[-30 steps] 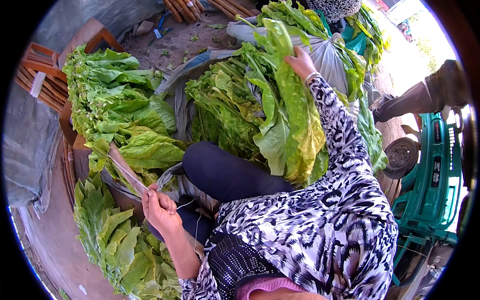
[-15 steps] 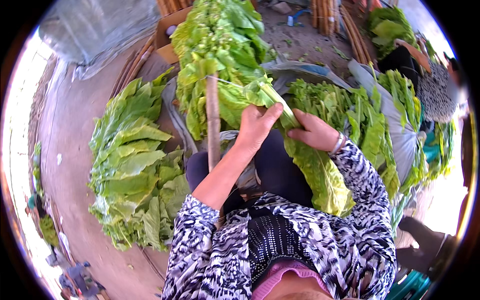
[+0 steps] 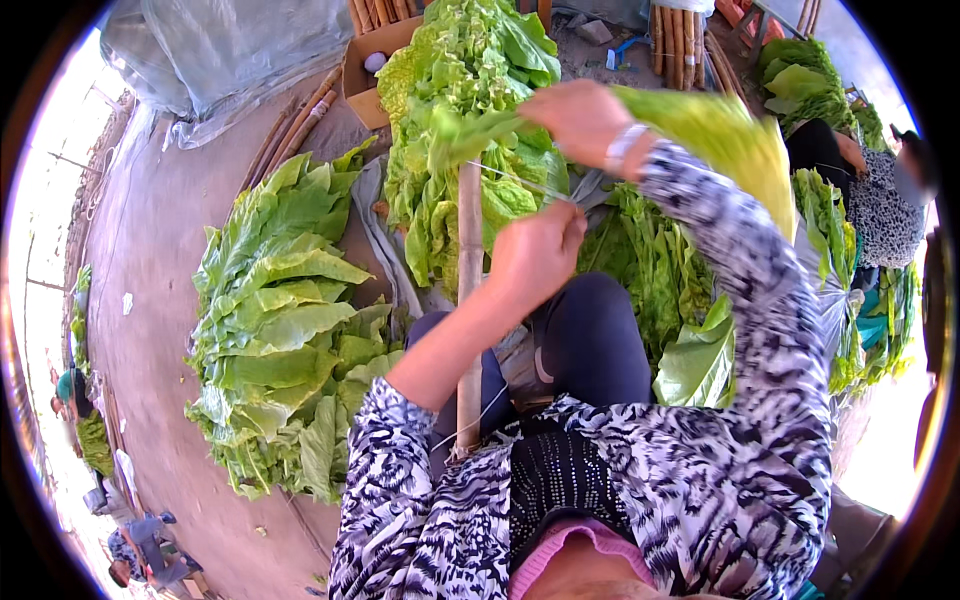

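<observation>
My right hand (image 3: 580,120), slightly smeared by motion, grips a large yellow-green tobacco leaf (image 3: 715,135) near its stalk end. It is raised beyond the stick's far end, the blade trailing right. My left hand (image 3: 540,245) is closed on a thin white string (image 3: 515,178), which runs taut from near the top of a wooden stick (image 3: 469,290). The stick stretches from my lap, between my legs, toward a thick bundle of tobacco leaves (image 3: 420,195) hanging along its far part.
A big pile of leaves (image 3: 275,330) covers the floor at left. More leaves (image 3: 640,240) lie at right by my knee. Beyond are a cardboard box (image 3: 362,80), bundled sticks (image 3: 682,45) and plastic sheeting (image 3: 190,60). Another person (image 3: 885,200) sits at far right.
My right hand has swung up and away with the leaf, from beside my left hand to beyond the stick's tip. My left hand has let go of the leaf stalk and now pinches the string.
</observation>
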Available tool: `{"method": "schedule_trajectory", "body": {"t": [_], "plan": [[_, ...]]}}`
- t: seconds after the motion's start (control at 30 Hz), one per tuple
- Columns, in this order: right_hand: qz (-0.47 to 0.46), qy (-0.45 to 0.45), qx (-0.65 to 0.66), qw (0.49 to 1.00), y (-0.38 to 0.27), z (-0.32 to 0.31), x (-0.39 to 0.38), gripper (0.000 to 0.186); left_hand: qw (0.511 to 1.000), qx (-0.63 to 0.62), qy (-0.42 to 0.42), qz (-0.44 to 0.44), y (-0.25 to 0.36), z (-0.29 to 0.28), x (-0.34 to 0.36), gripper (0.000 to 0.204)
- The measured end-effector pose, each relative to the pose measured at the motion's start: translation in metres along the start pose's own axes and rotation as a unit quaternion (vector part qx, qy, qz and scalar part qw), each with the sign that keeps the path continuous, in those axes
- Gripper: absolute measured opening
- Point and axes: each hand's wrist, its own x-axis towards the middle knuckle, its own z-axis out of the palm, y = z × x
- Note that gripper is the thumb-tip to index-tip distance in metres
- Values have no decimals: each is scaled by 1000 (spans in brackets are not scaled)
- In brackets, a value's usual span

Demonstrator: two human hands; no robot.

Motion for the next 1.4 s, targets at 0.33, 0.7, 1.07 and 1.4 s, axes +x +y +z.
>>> {"method": "schedule_trajectory", "body": {"t": [0.33,0.7,1.07,1.4], "plan": [[204,-87,635,740,-25,169,-25,37,837,-218,-9,-502,-185,-100,33,22],[265,107,397,872,-161,281,29,22,806,-267,42,-526,-268,-48,-11,20],[505,-59,321,799,-19,165,-133,46,822,-339,6,-458,-206,-105,-48,22],[692,-37,-254,674,86,85,-380,31,701,-564,-63,-431,-83,-37,-89,21]]}}
